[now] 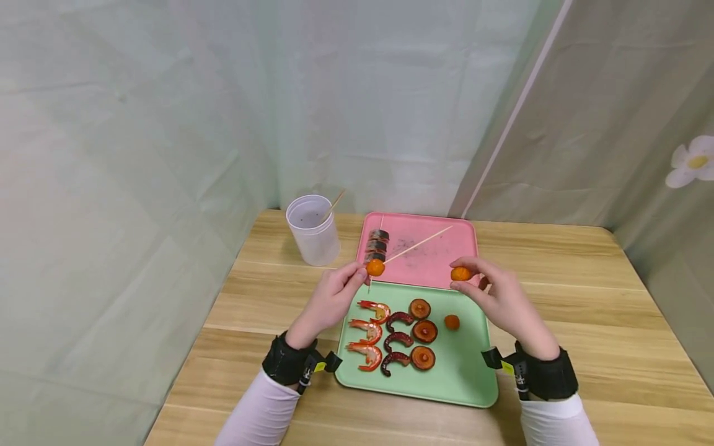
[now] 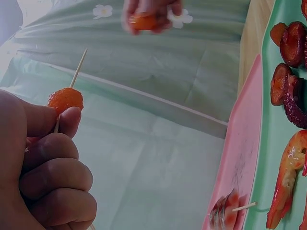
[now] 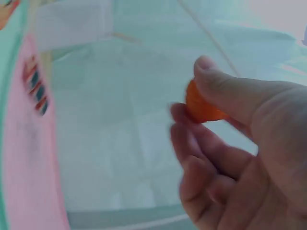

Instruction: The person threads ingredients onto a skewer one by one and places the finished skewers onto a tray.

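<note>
My left hand [image 1: 333,293] pinches a thin wooden skewer [image 1: 419,244] between thumb and forefinger. One orange ball [image 2: 65,99] is threaded on that skewer close to the fingertips, and the bare pointed end sticks out beyond it, up and to the right in the head view. In my right hand [image 1: 500,298] a second orange ball [image 3: 202,103] sits between thumb and fingers, apart from the skewer tip. A third orange ball [image 1: 452,322] lies on the green tray [image 1: 463,378] below the right hand.
Shrimp [image 1: 365,357], small octopus tentacles [image 1: 397,339] and round mushroom caps [image 1: 423,357] lie in columns on the green tray. Behind it, a pink tray [image 1: 446,248] bears a skewer of fish pieces [image 1: 377,245]. A white cup [image 1: 315,238] with a wooden stick [image 1: 334,204] stands at left.
</note>
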`<control>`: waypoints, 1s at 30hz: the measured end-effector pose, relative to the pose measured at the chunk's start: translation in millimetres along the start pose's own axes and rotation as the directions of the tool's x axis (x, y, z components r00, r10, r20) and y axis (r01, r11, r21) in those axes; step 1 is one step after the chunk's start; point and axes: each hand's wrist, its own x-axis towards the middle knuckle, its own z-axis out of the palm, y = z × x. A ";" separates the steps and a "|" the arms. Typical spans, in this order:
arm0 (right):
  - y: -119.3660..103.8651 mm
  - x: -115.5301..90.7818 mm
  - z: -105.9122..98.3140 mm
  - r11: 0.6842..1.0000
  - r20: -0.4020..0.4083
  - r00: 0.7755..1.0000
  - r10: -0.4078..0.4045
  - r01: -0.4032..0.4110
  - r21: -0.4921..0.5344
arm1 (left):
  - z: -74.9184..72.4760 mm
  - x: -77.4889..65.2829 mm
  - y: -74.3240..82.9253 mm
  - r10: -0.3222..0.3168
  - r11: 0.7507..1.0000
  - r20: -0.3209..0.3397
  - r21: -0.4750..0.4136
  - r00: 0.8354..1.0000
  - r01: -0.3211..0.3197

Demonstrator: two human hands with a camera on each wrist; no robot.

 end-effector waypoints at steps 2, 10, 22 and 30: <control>-5.3 6.2 1.0 0.999 -0.088 0.996 0.018 -0.016 0.029 | 0.6 -0.7 -0.6 -0.001 1.000 0.000 -0.003 1.000 0.001; -24.8 20.2 16.4 0.921 -0.184 0.936 0.299 -0.233 0.312 | 2.7 -1.1 -3.4 0.005 1.000 0.001 0.004 1.000 -0.005; -16.4 18.6 14.4 0.789 -0.113 0.942 0.316 -0.195 0.582 | -0.5 2.1 -5.2 0.023 0.999 0.025 0.029 0.999 -0.023; -13.8 19.4 12.1 0.707 -0.142 0.931 0.338 -0.152 0.690 | 2.0 0.1 -3.6 0.034 0.996 0.117 0.072 0.993 -0.043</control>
